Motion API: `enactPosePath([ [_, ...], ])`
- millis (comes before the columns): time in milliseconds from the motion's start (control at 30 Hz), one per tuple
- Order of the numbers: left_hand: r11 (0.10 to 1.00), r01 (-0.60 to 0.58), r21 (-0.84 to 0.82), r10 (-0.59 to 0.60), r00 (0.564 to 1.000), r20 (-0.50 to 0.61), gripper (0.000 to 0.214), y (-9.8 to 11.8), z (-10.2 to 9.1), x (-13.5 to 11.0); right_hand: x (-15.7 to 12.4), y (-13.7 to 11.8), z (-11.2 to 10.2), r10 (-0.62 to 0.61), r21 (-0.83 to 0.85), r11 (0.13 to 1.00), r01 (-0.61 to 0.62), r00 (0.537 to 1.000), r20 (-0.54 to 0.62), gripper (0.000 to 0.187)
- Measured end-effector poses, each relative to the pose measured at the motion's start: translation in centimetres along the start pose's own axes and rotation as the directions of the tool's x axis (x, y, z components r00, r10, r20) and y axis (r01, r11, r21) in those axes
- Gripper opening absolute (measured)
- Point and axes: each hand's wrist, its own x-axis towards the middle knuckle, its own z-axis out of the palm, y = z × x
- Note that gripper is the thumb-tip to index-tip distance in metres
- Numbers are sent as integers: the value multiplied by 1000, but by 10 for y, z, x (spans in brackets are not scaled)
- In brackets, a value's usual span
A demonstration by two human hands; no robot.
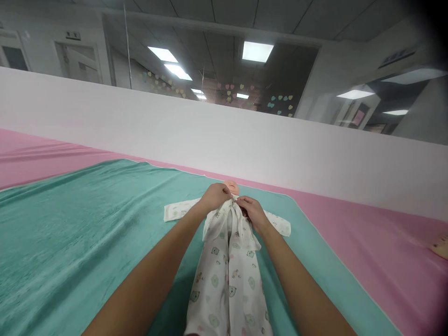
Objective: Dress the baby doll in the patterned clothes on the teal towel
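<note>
A baby doll (231,187) lies on its back, its head away from me and only partly showing. It wears a white printed shirt (214,223) with the sleeves spread to both sides, and matching trousers (214,280) that stretch toward me. At the shirt's neckline, my left hand (215,196) is closed in a pinch on the fabric. My right hand (254,212) pinches the other side of the collar, very near the left fingertips. Below the hands the shirt front parts. Whether a fastener sits between the fingers is too small to see.
A teal blanket (87,224) lies under the doll, over a pink sheet (367,233). Behind runs a low white wall (210,135) topped by glass. A skin-coloured object (441,247), only partly in view, is at the right edge.
</note>
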Motion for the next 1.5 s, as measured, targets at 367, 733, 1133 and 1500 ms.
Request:
enactPosePath([
  [367, 875, 223, -430, -117, 959, 259, 21, -6, 8, -4, 4, 9, -3, -38, 75, 996, 38, 999, -2, 23],
  [733, 814, 265, -517, -136, 952, 273, 16, -16, 11, -1, 0, 4, -2, -28, 72, 997, 25, 999, 32, 25],
  [1133, 871, 258, -419, -161, 954, 253, 26, -10, 10, -4, -1, 4, -4, -83, -5, 997, 83, 994, 76, 26],
  [1500, 869, 300, -394, -218, 946, 240, 18, -1, 12, -5, -11, -10, 1, -110, -273, 947, 168, 970, 215, 29],
])
